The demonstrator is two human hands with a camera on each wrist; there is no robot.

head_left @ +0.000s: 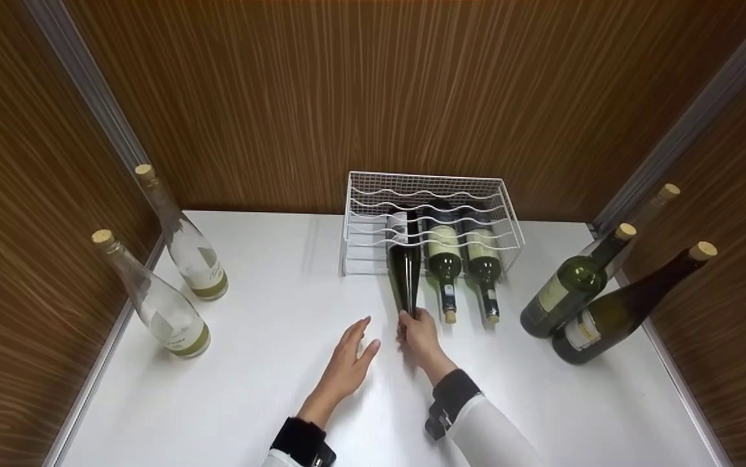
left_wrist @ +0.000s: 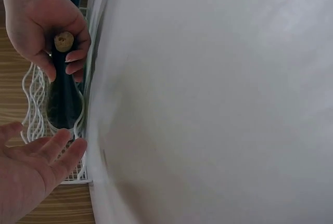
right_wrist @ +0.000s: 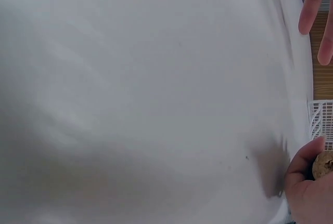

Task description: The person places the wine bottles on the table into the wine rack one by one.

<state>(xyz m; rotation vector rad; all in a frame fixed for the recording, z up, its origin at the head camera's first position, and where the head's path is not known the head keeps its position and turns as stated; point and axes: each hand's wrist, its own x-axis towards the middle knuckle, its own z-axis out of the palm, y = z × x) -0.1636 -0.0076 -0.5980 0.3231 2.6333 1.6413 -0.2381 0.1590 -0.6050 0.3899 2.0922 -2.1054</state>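
My right hand point(head_left: 420, 334) grips the neck of a dark wine bottle point(head_left: 404, 266), which lies in the left part of a white wire rack point(head_left: 512, 224). Its cork point(left_wrist: 64, 41) points toward me and shows between the fingers in the left wrist view. Beside it in the rack lie two green wine bottles point(head_left: 444, 259) point(head_left: 483, 263), necks outward. My left hand point(head_left: 345, 366) hovers over the white table to the left of the held bottle, fingers extended and touching nothing. The right wrist view catches the right hand point(right_wrist: 307, 187) only at its edge, round the cork.
Two clear bottles point(head_left: 175, 321) point(head_left: 198, 253) stand corked on the table's left side. At the right stand a green bottle point(head_left: 564, 295), a dark brown bottle point(head_left: 613, 318) and a clear one point(head_left: 642, 211) partly hidden behind. Wood-grain panels point(head_left: 269, 97) enclose the white table point(head_left: 250, 389).
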